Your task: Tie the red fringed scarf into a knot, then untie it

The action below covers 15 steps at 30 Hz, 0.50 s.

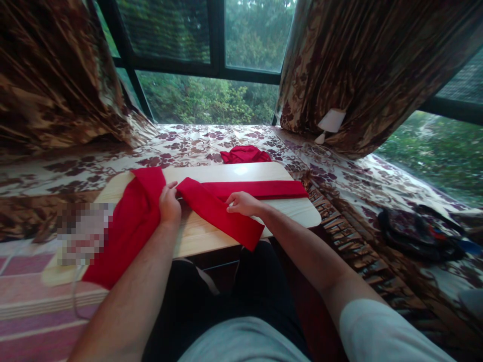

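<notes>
Red cloth lies across a pale wooden board. Its wide, bunched part [132, 226] covers the left end. A folded strip [222, 216] slants down over the front edge, and another flat strip [271, 189] runs to the right end. My left hand [169, 203] rests against the right side of the wide part, fingers bent, next to the upper end of the slanting strip. Above the middle of the slanting strip, my right hand [243, 203] pinches a small whitish thing, too small to name.
Another bunched red cloth [246, 154] lies behind the board [211, 173]. A blurred-out item [85, 234] sits at the board's left end. A small white lamp [331, 120] stands back right, and a dark bag [418, 234] lies far right.
</notes>
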Each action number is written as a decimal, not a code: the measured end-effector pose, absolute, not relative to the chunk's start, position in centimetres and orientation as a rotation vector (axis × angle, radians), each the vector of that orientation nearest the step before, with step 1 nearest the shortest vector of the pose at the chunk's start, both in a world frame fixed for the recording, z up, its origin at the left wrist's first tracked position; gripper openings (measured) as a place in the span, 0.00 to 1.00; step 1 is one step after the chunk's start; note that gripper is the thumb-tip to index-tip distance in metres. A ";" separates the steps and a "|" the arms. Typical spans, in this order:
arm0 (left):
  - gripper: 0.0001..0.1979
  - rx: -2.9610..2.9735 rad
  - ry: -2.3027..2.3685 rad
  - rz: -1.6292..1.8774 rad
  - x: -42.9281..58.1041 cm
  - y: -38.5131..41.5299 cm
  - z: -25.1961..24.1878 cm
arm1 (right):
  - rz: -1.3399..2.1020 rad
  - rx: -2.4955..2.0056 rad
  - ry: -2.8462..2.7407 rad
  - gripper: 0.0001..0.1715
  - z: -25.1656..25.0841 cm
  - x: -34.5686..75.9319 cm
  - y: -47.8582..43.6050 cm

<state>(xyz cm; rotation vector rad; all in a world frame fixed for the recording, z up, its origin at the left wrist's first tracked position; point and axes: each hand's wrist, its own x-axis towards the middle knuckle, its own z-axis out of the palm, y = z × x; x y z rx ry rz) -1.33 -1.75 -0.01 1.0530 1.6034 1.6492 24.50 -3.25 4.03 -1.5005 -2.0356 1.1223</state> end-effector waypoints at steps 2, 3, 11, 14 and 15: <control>0.25 1.152 1.717 1.656 -1.4 -1.7 -0.2 | 1.110 -1.502 -2.057 0.12 4.0 24.2 -3.2; 0.29 1.208 1.790 1.629 -1.4 -1.7 -0.2 | 1.104 -1.499 -2.072 0.12 4.1 24.1 -3.2; 0.42 1.367 2.040 1.471 -0.8 -2.5 0.5 | 1.152 -1.490 -2.041 0.12 3.9 24.0 -3.1; 0.40 1.357 2.063 1.434 -0.5 -2.8 0.9 | 1.148 -1.491 -2.041 0.12 3.8 24.0 -3.3; 0.39 1.364 2.064 1.429 -0.5 -2.8 1.0 | 1.148 -1.493 -2.040 0.12 3.9 24.0 -3.3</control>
